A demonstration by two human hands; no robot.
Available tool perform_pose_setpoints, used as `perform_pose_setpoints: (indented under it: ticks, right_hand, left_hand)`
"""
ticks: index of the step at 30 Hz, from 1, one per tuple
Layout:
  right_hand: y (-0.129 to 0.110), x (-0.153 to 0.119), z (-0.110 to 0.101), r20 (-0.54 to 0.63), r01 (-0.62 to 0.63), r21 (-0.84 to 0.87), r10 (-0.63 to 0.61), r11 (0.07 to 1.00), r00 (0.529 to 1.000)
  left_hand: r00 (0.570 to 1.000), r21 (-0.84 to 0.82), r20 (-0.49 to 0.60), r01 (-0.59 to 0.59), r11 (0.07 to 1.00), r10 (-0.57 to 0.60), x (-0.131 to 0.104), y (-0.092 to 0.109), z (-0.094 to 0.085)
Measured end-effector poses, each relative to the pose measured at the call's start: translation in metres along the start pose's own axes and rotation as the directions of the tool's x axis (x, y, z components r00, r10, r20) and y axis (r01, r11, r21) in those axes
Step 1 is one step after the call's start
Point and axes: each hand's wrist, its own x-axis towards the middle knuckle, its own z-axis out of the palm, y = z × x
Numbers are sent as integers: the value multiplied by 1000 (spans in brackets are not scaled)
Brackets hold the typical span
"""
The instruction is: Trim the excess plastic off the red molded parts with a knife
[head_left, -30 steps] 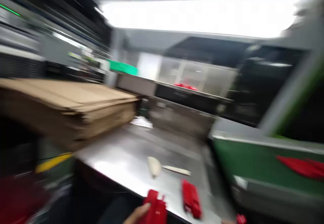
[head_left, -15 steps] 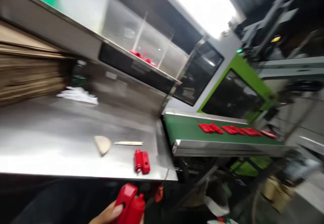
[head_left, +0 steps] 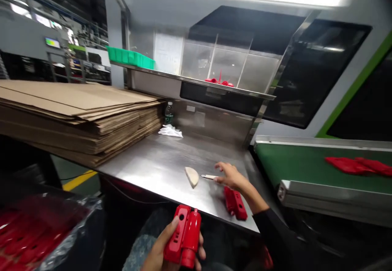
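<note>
The left hand (head_left: 171,250) is gripping a red part (head_left: 183,241) below the table's (head_left: 153,165) front edge; the right hand (head_left: 230,175), fingers spread, is reaching for the small knife (head_left: 209,176) near another red part (head_left: 235,202), not yet picked up

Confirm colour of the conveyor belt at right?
Green, on the flat conveyor belt carrying red plastic parts; head view shows it.

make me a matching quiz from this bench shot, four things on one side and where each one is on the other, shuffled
Things:
1. red part held in left hand
2. cardboard stack
3. green tray
4. white cloth

Places:
A. on the upper shelf, left end
B. at the back of the steel table, beside the stack
C. below the table's front edge
D. on the table's left side

Pairs: 1-C, 2-D, 3-A, 4-B
</note>
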Motion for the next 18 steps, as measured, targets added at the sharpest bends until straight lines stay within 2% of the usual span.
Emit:
perform_pose_setpoints:
  ticks: [2, 4, 6, 9, 11, 14, 17, 18]
  right_hand:
    - [-1, 29, 36, 38, -37, -1, 37, 999, 999]
    - [4, 45, 58, 54, -83, 3, 83, 997, 995]
    - [13, 51, 65, 47, -112, 30, 110, 993, 993]
    - [21, 43, 54, -58, -126, 136, 134, 983, 989]
    - [17, 25, 38, -164, -97, 265, 144, 959, 976]
    - [-7, -21, 11, -313, -15, 461, 178, 887, 933]
    - [-43, -73, -2, -322, -54, 626, 321, 778, 891]
    - [-54, -89, -2, -288, -86, 714, 404, 695, 868]
  left_hand:
    - [996, 34, -69, -55, 998, 58, -8, 13, -1]
    - [987, 90, -101, -115, 989, 124, -13, 22, -1]
    - [981, 154, -81, -161, 975, 175, -13, 28, -1]
    - [977, 204, -13, -207, 957, 214, -5, 33, -1]
    - [975, 229, 47, -221, 948, 216, 5, 34, 1]
    - [972, 301, 110, -233, 925, 209, 19, 35, 4]
    - [966, 388, 131, -257, 885, 223, 29, 38, 6]
    - [964, 415, 139, -264, 871, 227, 32, 40, 6]
